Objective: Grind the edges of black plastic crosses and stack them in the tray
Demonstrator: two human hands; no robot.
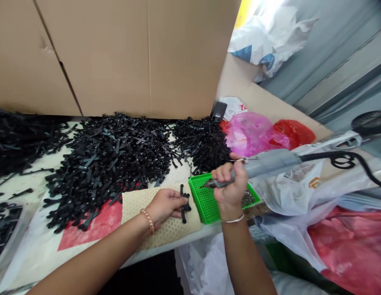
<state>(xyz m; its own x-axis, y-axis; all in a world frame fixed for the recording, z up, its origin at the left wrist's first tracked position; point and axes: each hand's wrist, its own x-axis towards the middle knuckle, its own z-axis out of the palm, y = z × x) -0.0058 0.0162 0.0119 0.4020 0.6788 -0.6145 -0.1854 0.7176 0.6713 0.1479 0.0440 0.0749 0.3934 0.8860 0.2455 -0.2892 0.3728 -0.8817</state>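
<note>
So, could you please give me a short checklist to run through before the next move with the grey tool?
1. Black workpiece held: ok, pinched in the left hand.
2. Grey tool gripped: ok, in the right hand.
3. Tool tip at the workpiece: not ok, it is apart, over the green tray.
4. Small metal pieces in the tray: ok.
5. Metal piece on the tip: cannot tell, too small.

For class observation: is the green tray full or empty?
The green tray is partly filled: small metal pieces lie at right, bare mesh shows left.
</note>
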